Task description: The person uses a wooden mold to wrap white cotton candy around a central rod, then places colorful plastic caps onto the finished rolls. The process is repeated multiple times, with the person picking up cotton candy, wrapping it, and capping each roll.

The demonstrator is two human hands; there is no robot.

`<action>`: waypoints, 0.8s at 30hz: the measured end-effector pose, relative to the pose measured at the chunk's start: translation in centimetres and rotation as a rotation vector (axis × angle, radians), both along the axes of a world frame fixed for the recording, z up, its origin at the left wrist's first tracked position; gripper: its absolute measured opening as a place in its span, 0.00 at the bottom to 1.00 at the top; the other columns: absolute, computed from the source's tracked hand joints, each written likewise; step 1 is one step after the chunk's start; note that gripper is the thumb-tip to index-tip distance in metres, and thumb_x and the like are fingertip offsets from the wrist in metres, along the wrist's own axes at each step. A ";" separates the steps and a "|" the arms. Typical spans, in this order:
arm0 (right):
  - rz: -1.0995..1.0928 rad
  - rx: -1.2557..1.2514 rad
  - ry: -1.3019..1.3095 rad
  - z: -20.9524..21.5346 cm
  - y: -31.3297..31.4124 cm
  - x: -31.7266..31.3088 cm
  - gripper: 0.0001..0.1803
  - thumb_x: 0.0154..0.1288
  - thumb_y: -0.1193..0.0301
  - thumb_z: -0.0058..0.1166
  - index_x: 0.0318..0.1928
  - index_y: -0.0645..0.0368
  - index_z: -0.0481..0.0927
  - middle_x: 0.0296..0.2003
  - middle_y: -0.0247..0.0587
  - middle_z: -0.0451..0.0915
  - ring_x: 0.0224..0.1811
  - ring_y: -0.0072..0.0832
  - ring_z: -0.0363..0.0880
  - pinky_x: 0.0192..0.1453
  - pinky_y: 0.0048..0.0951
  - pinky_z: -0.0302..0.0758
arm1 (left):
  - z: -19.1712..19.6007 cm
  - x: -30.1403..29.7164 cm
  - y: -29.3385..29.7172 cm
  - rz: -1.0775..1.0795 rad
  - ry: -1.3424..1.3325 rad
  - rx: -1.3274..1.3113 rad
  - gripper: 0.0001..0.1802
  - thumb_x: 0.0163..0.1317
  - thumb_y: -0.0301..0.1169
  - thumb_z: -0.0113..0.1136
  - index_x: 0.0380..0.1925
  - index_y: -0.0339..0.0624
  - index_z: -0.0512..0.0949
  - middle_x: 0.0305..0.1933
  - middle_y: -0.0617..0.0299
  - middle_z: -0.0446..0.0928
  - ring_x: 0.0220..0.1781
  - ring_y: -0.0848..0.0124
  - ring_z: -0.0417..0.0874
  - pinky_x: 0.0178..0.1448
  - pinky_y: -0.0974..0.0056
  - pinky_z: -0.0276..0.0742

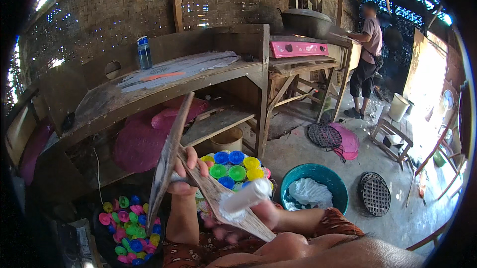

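Observation:
My left hand (185, 172) is closed around two long wooden boards that spread apart in a V, its fingers passing between them. One wooden board (171, 151) stands steeply, and the other wooden board (211, 191) slopes down toward my lap. A thick white cylinder (248, 194) sticks out from the sloping board, with white paste smeared at its base. Just beside the cylinder is my right hand (267, 213), smeared by motion, so its fingers and grip cannot be made out. Beyond the boards, blue, green and yellow fluted cups (237, 172) sit on a round tray, partly hidden.
A teal tub (343, 188) holding white dough stands to the right. Many colourful cups (131, 230) fill a dark container at left. A wooden bench (208, 72) and a pink stove (298, 49) with a large pot are ahead. Another person (370, 44) stands at far right.

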State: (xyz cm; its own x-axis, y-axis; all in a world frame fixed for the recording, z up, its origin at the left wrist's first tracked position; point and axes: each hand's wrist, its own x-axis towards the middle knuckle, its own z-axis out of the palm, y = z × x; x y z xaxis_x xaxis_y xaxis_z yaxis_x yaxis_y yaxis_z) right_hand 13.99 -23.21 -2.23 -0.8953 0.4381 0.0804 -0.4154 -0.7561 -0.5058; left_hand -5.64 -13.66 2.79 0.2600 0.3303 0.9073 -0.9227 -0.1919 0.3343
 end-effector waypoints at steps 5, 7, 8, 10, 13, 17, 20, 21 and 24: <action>-0.048 0.176 0.182 4.0 2.4 -1.5 0.53 0.51 0.35 0.51 0.67 0.59 0.51 0.49 0.55 0.73 0.23 0.24 0.74 0.14 0.15 0.67 | -0.5 -5.9 0.2 1.024 0.414 0.047 0.38 0.51 0.36 0.69 0.63 0.50 0.64 0.73 0.54 0.48 0.67 0.57 0.63 0.66 0.49 0.62; -0.302 0.435 -0.096 5.4 4.5 -0.7 0.55 0.49 0.40 0.58 0.69 0.56 0.47 0.52 0.54 0.70 0.24 0.26 0.76 0.16 0.17 0.67 | -2.0 -9.3 -0.1 0.866 0.620 0.022 0.33 0.52 0.37 0.67 0.59 0.48 0.67 0.68 0.55 0.59 0.67 0.62 0.64 0.71 0.52 0.48; -0.301 0.614 -0.066 5.9 6.0 -1.7 0.57 0.49 0.43 0.60 0.70 0.53 0.43 0.55 0.54 0.67 0.26 0.28 0.76 0.16 0.17 0.67 | -2.9 -10.7 -0.4 0.785 0.734 0.052 0.36 0.51 0.38 0.68 0.60 0.46 0.65 0.66 0.55 0.63 0.66 0.63 0.66 0.72 0.53 0.48; -0.653 0.665 -0.296 5.8 5.8 -3.4 0.58 0.51 0.51 0.63 0.71 0.48 0.35 0.60 0.53 0.61 0.28 0.30 0.77 0.18 0.19 0.68 | -4.6 -12.9 -1.2 0.913 0.851 0.102 0.39 0.50 0.38 0.68 0.60 0.42 0.62 0.61 0.53 0.69 0.64 0.64 0.69 0.73 0.55 0.45; -0.727 0.897 -0.407 6.2 6.4 -6.3 0.57 0.53 0.60 0.63 0.71 0.46 0.32 0.61 0.52 0.59 0.39 0.35 0.78 0.28 0.23 0.73 | -5.3 -14.6 -1.7 1.063 1.015 0.055 0.37 0.48 0.42 0.68 0.59 0.49 0.65 0.58 0.59 0.73 0.61 0.69 0.72 0.72 0.53 0.48; -0.807 1.565 -0.618 6.7 7.2 -9.5 0.55 0.49 0.63 0.66 0.71 0.48 0.43 0.61 0.56 0.59 0.54 0.43 0.72 0.44 0.33 0.75 | -4.1 -15.4 -2.6 1.475 1.190 0.228 0.29 0.43 0.48 0.68 0.46 0.54 0.76 0.46 0.62 0.78 0.49 0.63 0.78 0.56 0.56 0.68; -0.873 2.118 -0.687 6.8 6.9 -11.0 0.51 0.45 0.64 0.69 0.68 0.49 0.53 0.59 0.61 0.59 0.55 0.53 0.71 0.48 0.38 0.76 | -3.6 -16.0 -3.3 1.499 1.330 0.117 0.26 0.42 0.51 0.65 0.41 0.53 0.77 0.42 0.59 0.79 0.47 0.57 0.78 0.51 0.55 0.72; -0.820 2.121 -0.694 6.7 6.6 -11.5 0.50 0.42 0.64 0.71 0.66 0.46 0.56 0.57 0.62 0.59 0.52 0.58 0.72 0.46 0.42 0.77 | -3.6 -16.2 -3.3 1.504 1.314 0.126 0.27 0.42 0.51 0.65 0.42 0.53 0.77 0.42 0.59 0.79 0.47 0.57 0.78 0.51 0.55 0.73; -0.830 2.145 -0.650 6.1 6.2 -12.9 0.51 0.40 0.64 0.72 0.66 0.41 0.57 0.57 0.62 0.58 0.50 0.57 0.73 0.43 0.44 0.79 | -4.4 -16.6 -3.0 1.479 1.315 0.137 0.27 0.42 0.48 0.66 0.43 0.53 0.77 0.43 0.57 0.79 0.47 0.57 0.79 0.51 0.56 0.74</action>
State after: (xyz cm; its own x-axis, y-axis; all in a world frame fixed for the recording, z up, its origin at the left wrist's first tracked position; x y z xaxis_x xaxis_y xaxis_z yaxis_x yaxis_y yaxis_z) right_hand 1.08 -16.97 3.90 -0.7333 0.2904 0.6148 0.2315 0.9568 -0.1758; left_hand -22.21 -16.67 -1.63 0.3090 0.8361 0.4532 0.7100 -0.5199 0.4750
